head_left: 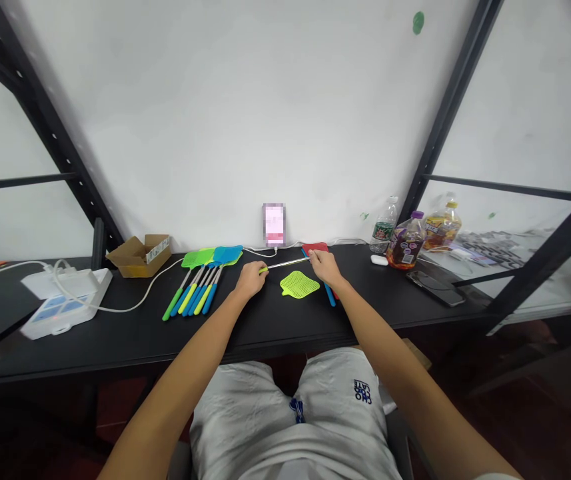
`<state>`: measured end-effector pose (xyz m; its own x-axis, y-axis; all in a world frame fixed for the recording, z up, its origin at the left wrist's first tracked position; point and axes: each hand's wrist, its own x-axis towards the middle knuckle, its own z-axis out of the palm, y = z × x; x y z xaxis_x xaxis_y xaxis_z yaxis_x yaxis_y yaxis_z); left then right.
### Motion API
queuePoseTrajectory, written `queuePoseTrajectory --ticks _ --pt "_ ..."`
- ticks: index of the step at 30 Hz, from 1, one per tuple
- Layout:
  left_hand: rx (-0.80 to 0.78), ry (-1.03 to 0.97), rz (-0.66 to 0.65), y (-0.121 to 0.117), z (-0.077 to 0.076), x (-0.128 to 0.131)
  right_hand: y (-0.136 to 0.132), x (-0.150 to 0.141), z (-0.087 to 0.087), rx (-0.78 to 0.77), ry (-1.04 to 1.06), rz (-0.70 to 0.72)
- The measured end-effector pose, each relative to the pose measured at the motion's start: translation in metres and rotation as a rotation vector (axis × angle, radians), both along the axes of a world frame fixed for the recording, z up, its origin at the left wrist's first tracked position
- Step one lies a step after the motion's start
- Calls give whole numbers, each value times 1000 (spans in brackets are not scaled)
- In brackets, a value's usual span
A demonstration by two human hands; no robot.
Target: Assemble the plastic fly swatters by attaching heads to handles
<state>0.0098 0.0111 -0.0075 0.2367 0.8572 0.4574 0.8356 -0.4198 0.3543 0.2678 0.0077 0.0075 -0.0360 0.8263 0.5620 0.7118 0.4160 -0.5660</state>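
Centre frame, left hand (251, 279) fingers grasp lime handle (264, 270), right hand (325, 268) fingers clench metal rod (289, 263) end; best hold both in line, avoiding bends.

There are one metal rod (289, 264), one loose swatter head (300, 285), one cardboard box (140, 257), two phones (435, 288), one small white case (379, 260), at least three bottles (407, 245) and several overlapping fly swatters (227, 255), too bunched to count.
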Motion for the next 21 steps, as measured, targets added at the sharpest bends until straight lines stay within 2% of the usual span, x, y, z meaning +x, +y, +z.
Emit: queuePoseTrajectory --ticks 11,21 --pt "33 8 -100 0 -1 -2 2 3 -1 1 -17 -29" --pt "38 -28 -166 -4 2 1 4 0 -3 -6 -40 9"
